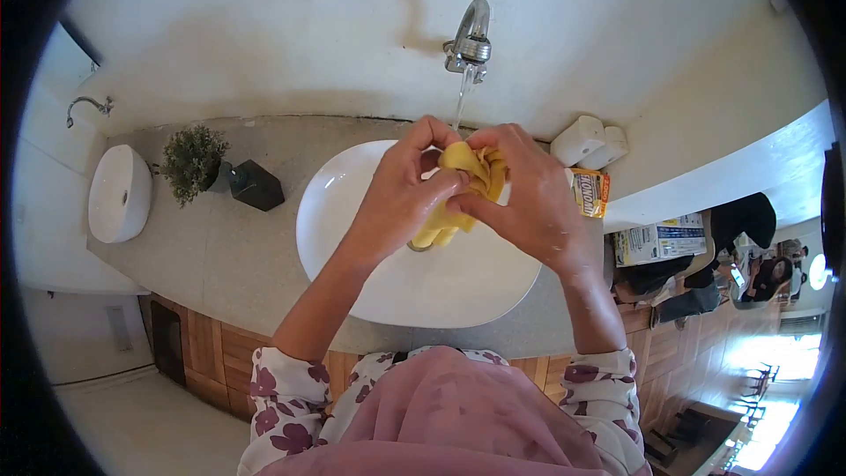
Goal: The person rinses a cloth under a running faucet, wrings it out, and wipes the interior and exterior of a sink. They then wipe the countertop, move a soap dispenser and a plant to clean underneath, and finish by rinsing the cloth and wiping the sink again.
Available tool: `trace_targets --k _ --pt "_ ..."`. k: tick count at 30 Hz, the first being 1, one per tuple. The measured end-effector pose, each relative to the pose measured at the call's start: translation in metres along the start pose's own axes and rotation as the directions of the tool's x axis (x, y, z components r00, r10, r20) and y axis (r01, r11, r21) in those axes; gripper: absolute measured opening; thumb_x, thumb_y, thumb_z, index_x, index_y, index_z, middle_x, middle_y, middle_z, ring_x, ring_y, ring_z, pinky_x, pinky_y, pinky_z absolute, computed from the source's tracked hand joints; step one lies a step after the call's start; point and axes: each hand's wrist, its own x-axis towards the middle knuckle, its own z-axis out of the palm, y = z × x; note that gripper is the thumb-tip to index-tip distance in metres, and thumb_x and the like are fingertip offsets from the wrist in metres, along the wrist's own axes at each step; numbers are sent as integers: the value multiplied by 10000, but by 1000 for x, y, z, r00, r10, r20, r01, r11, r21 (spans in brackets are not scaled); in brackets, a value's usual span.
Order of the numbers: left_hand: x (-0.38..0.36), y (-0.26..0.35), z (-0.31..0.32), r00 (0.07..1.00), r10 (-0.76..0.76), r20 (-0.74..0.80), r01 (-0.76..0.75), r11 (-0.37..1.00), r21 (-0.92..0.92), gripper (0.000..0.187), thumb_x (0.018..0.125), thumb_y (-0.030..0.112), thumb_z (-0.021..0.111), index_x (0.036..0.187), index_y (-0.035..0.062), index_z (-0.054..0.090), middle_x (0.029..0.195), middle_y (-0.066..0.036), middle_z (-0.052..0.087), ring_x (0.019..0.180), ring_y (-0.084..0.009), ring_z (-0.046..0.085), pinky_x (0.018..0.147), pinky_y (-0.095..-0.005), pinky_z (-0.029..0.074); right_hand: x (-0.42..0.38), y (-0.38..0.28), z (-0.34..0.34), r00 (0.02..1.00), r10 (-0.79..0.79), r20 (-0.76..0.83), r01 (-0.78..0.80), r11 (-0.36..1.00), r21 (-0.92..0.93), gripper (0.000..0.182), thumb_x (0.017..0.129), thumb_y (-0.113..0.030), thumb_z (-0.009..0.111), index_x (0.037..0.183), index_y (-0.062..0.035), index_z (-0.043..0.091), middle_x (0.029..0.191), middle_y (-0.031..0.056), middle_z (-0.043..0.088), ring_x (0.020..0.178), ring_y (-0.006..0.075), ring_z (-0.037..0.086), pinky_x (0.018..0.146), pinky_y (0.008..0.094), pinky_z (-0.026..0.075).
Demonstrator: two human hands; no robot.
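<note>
A crumpled yellow cloth [453, 213] hangs between my two hands above the white oval basin [432, 295]. My left hand [395, 194] is closed on its left side, the thumb pressed against the fabric. On the other side my right hand [538, 198] pinches the cloth with thumb and fingers. Water runs from the chrome tap [473, 46] and falls behind the cloth and my fingertips, so where it lands is hidden. The cloth's lower end dangles near the drain, which it partly covers.
On the grey counter [238, 264] left of the basin stand a dark green bottle [256, 185] and a potted plant [194, 161]. White containers [582, 141] and a yellow-red packet [590, 192] sit at right. A second basin [121, 194] is far left. People are in the right background.
</note>
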Motion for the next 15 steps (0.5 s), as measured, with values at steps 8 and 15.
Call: trace_targets --k 8,15 --pt "-23 -47 -41 984 143 -111 -88 914 396 535 761 237 739 1222 52 538 1170 -44 577 1134 -177 478 954 -365 380 -9 34 33 986 154 58 -161 977 141 243 747 -93 665 940 -29 532 833 140 611 772 332 613 678 386 484" --pt "-33 -157 -18 998 23 -57 -21 999 43 609 691 118 784 1232 103 505 1173 -48 579 1131 -189 520 933 -338 406 -16 32 41 966 239 95 -257 881 397 202 795 -83 641 963 -19 550 852 114 621 756 198 625 687 308 504"
